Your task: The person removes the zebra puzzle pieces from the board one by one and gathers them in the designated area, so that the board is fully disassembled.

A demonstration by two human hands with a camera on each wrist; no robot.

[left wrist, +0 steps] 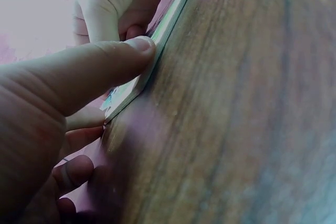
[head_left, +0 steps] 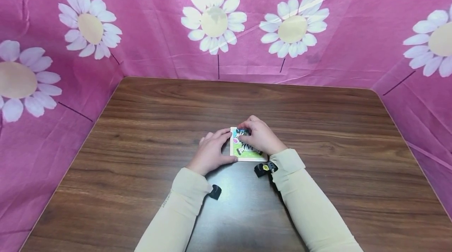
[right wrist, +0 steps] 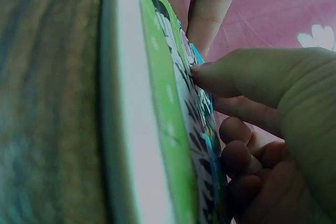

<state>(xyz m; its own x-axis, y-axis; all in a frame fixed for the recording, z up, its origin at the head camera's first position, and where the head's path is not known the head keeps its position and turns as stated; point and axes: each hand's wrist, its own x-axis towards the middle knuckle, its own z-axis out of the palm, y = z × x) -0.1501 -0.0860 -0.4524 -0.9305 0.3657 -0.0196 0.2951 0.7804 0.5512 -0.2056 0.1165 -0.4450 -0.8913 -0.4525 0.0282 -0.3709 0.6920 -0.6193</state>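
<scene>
A small square zebra puzzle (head_left: 244, 155) with a pale border and a green and blue picture lies flat on the table. My left hand (head_left: 210, 152) holds it by the left side, thumb at the near corner and fingers at the far one. Over the upper right of the picture, my right hand (head_left: 262, 137) pinches with the thumb on the zebra and curled fingers beyond it, covering that part. In the right wrist view the thumb tip touches the printed surface of the puzzle (right wrist: 167, 114). The left wrist view shows the left thumb (left wrist: 140, 45) against the puzzle's edge.
The brown wood-grain table (head_left: 169, 106) spreads around both hands. Behind and beside it hangs a pink cloth (head_left: 152, 32) with large white daisies. Black straps (head_left: 215, 192) sit at both wrists, below the cuffs of cream sleeves (head_left: 314, 205).
</scene>
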